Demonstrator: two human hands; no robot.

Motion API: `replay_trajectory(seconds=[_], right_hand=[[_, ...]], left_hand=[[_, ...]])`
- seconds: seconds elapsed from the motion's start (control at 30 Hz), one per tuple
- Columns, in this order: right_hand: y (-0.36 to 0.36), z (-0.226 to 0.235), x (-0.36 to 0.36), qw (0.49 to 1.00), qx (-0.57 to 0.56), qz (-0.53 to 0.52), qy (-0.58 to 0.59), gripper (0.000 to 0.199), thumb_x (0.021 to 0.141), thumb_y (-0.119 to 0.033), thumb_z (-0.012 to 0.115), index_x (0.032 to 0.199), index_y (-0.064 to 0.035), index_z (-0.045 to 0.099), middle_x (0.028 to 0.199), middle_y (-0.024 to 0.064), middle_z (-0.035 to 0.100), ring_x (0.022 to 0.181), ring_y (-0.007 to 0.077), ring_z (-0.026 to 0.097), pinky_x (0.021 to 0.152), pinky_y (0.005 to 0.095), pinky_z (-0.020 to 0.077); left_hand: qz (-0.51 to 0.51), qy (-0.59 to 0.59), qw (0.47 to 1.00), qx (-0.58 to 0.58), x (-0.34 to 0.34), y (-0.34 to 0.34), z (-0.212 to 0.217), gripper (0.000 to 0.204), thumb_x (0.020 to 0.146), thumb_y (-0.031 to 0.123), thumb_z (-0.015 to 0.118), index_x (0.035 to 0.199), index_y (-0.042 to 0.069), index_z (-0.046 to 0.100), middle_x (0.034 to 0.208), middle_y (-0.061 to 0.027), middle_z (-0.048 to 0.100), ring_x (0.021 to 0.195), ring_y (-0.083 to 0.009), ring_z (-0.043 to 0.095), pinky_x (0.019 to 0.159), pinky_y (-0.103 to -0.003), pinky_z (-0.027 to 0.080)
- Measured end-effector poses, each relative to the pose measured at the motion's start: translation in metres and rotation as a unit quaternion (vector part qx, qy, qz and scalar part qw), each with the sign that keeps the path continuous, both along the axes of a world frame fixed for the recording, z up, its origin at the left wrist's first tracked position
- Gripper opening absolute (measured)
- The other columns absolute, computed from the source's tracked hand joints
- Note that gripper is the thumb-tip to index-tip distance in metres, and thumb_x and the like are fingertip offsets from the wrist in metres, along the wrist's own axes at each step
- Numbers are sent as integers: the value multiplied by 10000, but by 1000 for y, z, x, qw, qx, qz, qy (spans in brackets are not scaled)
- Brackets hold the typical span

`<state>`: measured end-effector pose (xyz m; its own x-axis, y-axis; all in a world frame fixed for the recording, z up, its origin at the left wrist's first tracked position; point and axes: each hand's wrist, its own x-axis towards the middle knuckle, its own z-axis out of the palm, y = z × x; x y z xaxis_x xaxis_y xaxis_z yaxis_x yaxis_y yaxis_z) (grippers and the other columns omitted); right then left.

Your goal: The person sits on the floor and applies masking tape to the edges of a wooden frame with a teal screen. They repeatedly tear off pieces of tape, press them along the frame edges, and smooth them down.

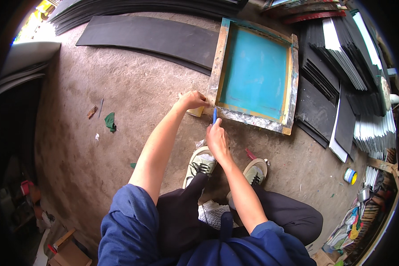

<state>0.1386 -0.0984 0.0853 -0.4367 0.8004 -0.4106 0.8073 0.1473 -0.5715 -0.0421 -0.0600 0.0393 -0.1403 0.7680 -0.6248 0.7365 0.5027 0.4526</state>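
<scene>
A wooden screen-printing frame (pixel 292 80) with turquoise mesh (pixel 255 68) lies on the floor ahead of me. Brownish tape lines its inner edges, and whitish stains cover the near bar. At its near left corner, my left hand (pixel 193 100) is closed, fingertips at the wood. A yellowish roll, apparently tape (pixel 195 111), shows under the palm, partly hidden. My right hand (pixel 218 141) grips a slim blue tool (pixel 215 115), possibly a utility knife, its upper end at the same corner. The tip is too small to make out.
Black sheets (pixel 155 40) lie beyond the frame on the left. Stacks of black and white sheets (pixel 337 88) crowd the right side. A small yellow-and-blue can (pixel 350 176) stands at the right. Green scraps (pixel 110 122) litter the floor. My shoes (pixel 200 166) are close below my hands.
</scene>
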Motion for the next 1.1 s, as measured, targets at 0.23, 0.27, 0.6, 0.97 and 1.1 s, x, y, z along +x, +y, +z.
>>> replay_trajectory(seconds=[0.23,0.27,0.6,0.97,1.1], right_hand=[[2,3,-4,1000,-20,-10,-4,326,882,-173,397,1068,92,363,717,328,577,706,462,591,647,517,476],[3,3,-4,1000,-23,-15,-6,327,881,-172,397,1071,92,362,722,329,577,708,463,591,648,518,475],[-27,-14,15,997,-66,14,-24,334,879,-152,401,1078,114,365,696,318,575,621,438,596,538,481,490],[60,-30,11,970,237,57,28,360,847,-216,571,1028,61,429,844,222,574,805,361,591,652,424,501],[79,-38,-5,979,191,77,-7,380,786,-195,647,1011,28,439,920,187,560,857,330,581,694,416,502]], left_hand=[[14,11,1000,14,5,-1,4,382,683,540,628,925,253,699,985,-68,661,1003,-269,586,943,-650,192],[16,14,1000,15,7,1,7,348,684,522,630,891,254,708,971,-70,663,991,-264,592,950,-635,202],[22,9,1000,19,3,0,-3,439,669,575,636,959,251,696,1007,-63,658,1000,-257,590,948,-625,219],[-105,123,981,110,-10,-37,9,434,876,467,465,984,93,656,806,-145,655,796,-308,635,746,-384,499],[-19,38,975,217,-16,-54,18,431,865,449,493,876,47,649,710,-166,629,698,-326,627,674,-400,498]])
